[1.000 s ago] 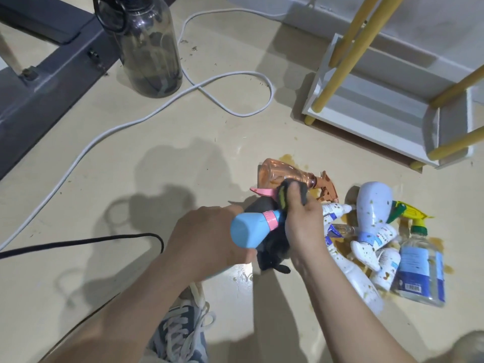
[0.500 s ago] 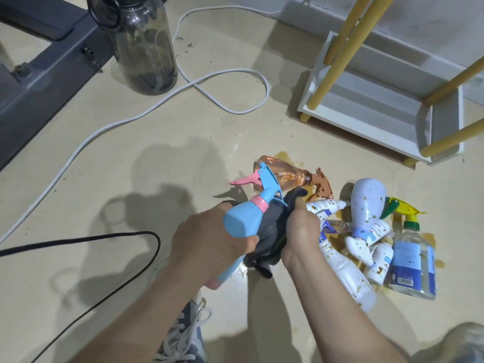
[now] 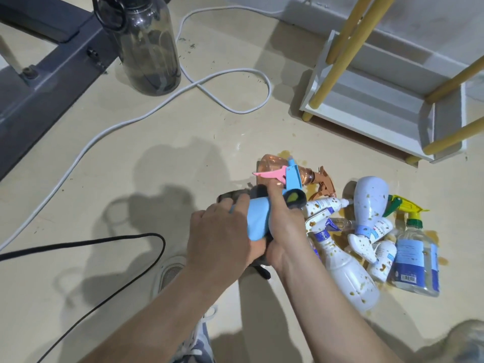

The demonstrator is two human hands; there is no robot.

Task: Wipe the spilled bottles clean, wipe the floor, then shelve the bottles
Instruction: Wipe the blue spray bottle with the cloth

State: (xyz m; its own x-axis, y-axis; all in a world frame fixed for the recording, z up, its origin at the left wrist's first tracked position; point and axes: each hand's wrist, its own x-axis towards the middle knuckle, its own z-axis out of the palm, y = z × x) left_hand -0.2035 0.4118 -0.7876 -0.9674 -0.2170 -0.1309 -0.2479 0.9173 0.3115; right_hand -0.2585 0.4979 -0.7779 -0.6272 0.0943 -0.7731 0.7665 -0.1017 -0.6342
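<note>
Left hand (image 3: 220,239) curls round the lower body of the blue spray bottle (image 3: 258,218), gripping it above the floor (image 3: 209,121) with the pink trigger jutting leftward. Right hand (image 3: 285,231) grips the dark cloth (image 3: 298,203), its fingers wrapped with it about the bottle's neck, cloth against plastic. Just beside that hand the other bottles (image 3: 369,200) lie tumbled together on the floor, spattered brown and sitting in a brown puddle (image 3: 285,154), near the front edge of the white shelf (image 3: 372,111).
</note>
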